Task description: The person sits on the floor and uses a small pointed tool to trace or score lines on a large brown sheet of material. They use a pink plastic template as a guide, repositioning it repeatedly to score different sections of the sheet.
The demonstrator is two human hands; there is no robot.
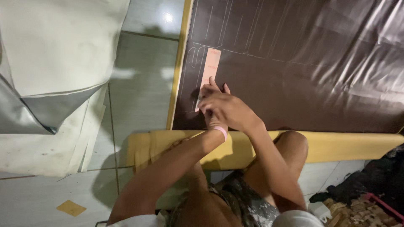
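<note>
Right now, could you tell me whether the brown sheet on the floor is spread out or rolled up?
Mostly spread out: the brown sheet lies flat on the floor, with only its near edge rolled, yellow backing outward.

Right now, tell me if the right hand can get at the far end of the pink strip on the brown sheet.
Probably yes. The right hand lies over the near end of the pink strip, and nothing sits on the brown sheet between it and the strip's far end; a forward stretch looks sufficient.

dim, overhead glare, hard shadows
</note>
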